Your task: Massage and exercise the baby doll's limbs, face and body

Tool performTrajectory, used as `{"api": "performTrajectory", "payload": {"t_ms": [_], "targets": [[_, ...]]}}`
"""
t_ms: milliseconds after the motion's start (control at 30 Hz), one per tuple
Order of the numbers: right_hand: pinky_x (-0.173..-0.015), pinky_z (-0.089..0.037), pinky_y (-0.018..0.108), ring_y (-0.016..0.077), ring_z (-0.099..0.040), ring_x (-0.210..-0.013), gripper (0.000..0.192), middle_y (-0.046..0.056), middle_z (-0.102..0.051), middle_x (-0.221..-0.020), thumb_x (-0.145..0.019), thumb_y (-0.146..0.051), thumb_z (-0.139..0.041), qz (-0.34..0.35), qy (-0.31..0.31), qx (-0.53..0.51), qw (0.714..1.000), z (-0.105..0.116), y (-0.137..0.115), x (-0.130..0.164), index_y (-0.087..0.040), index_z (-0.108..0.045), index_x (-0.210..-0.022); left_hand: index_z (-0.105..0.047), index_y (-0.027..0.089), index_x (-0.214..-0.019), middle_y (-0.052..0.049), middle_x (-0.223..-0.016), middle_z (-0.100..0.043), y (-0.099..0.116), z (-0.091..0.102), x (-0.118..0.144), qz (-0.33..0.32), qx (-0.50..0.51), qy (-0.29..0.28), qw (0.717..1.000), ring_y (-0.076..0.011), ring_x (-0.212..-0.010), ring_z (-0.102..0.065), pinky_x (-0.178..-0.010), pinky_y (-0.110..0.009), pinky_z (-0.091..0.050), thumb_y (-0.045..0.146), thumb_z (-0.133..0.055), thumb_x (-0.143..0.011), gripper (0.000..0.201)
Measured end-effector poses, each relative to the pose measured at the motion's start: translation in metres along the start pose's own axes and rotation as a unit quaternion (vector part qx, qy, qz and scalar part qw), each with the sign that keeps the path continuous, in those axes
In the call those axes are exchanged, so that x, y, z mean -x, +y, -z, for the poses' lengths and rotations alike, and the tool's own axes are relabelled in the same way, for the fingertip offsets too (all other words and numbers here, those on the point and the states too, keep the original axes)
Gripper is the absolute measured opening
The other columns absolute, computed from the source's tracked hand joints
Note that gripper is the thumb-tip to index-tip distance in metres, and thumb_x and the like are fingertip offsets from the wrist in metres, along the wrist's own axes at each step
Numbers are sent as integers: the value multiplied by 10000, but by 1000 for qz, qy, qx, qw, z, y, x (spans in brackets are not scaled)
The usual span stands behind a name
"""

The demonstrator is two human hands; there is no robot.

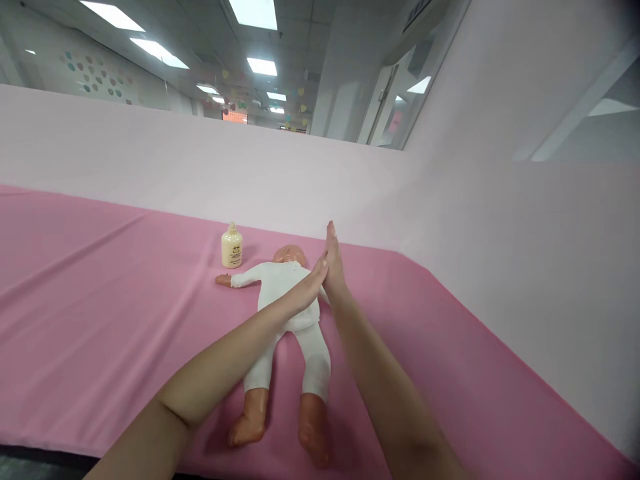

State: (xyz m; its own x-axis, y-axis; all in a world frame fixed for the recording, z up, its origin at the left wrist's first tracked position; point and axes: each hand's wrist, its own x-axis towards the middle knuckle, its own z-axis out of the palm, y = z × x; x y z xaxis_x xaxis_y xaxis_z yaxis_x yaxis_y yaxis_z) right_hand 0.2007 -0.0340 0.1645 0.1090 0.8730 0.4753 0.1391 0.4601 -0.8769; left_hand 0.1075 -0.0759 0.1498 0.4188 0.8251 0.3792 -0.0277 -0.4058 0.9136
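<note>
Baby doll, dressed in a white long-sleeved top and white leggings, lies stretched out on a pink cover, head toward the wall, bare feet toward the wearer. One arm is extended to the left of the view; the other is largely hidden behind the hands. Left hand and right hand are together, palms meeting and fingers straight, in front of the doll's upper body (whether either touches the doll cannot be determined). Cream-coloured pump bottle, dark print on its front, stands upright near the doll's extended hand. Behind: white wall, and above it a glass pane showing lit ceiling panels.
</note>
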Motion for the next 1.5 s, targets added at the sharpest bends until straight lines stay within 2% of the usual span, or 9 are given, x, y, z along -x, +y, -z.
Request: {"api": "performTrajectory", "payload": {"t_ms": [67, 167, 333, 600, 867, 1033, 1167, 1367, 1500], "targets": [[-1288, -129, 468, 211, -108, -1581, 778, 21, -112, -1703, -998, -683, -149, -53, -30, 40, 997, 2, 26, -12, -237, -141, -1636, -392, 259, -1555, -51, -1634, -368, -15, 14, 5, 22, -104, -35, 994, -253, -1574, -184, -1297, -431, -137, 588, -349, -988, 657], [-1285, -47, 482, 208, -36, -1587, 698, 58, -119, -1701, -1030, -553, -195, -28, -130, 163, 978, -7, 69, -16, -193, -179, -1628, -329, 215, -1575, -100, -1683, -232, -49, 39, 0, 69, -252, 12, 965, -281, -1589, -74, -1276, -543, -36, 472, -303, -1012, 620], [-1254, -66, 586, 300, 3, -1583, 719, 143, -44, -1696, -975, -267, -340, -49, -225, 371, 900, -25, 111, 12, -103, -93, -1630, -316, 122, -1567, -186, -1679, -188, -97, 62, -1, 125, -397, 25, 909, -299, -1583, -106, -1261, -556, -69, 320, -303, -999, 601], [-1263, -124, 552, 294, -41, -1582, 638, 151, -34, -1692, -1035, -307, -238, -22, -350, 452, 820, 6, 89, 71, -84, -141, -1625, -174, 162, -1619, -116, -1706, -99, -78, 48, 55, 152, -479, -123, 856, -296, -1587, -26, -1261, -576, -68, 472, -187, -1032, 664], [-1285, -70, 498, 217, -98, -1582, 640, 110, -186, -1681, -1060, -493, -252, 24, -391, 297, 870, 34, 69, 106, -177, -240, -1617, -116, 198, -1628, -113, -1702, -80, -51, 50, 101, 91, -460, -201, 860, -279, -1586, -45, -1267, -564, -118, 500, -262, -1028, 687], [-1287, -96, 472, 225, -68, -1585, 617, 112, -106, -1698, -1043, -367, -335, 42, -288, 290, 912, 18, 83, 61, -166, -230, -1617, -222, 199, -1601, -114, -1694, -176, -57, 64, 49, 96, -459, -69, 881, -250, -1585, -115, -1267, -564, -114, 377, -268, -1030, 600], [-1269, -149, 503, 297, 4, -1582, 712, 204, 6, -1687, -1028, -329, -379, -37, -228, 383, 894, -6, 88, 27, -51, -97, -1619, -241, 160, -1589, -142, -1684, -208, -74, 64, 9, 147, -467, 27, 872, -261, -1575, -172, -1259, -558, -148, 320, -271, -1018, 594], [-1261, -105, 553, 307, -51, -1580, 619, 180, -57, -1686, -1044, -286, -288, -19, -330, 432, 839, -5, 88, 50, -57, -183, -1609, -271, 133, -1585, -124, -1689, -197, -88, 58, 27, 133, -509, -56, 849, -291, -1578, -140, -1268, -562, -100, 251, -376, -941, 663], [-1284, -97, 501, 240, -103, -1580, 598, 130, -170, -1681, -1056, -330, -242, 26, -356, 376, 855, 23, 83, 95, -90, -241, -1604, -304, 179, -1578, -100, -1677, -251, -77, 55, 71, 82, -495, -121, 857, -285, -1578, -146, -1263, -568, -140, 281, -347, -961, 626]]}}
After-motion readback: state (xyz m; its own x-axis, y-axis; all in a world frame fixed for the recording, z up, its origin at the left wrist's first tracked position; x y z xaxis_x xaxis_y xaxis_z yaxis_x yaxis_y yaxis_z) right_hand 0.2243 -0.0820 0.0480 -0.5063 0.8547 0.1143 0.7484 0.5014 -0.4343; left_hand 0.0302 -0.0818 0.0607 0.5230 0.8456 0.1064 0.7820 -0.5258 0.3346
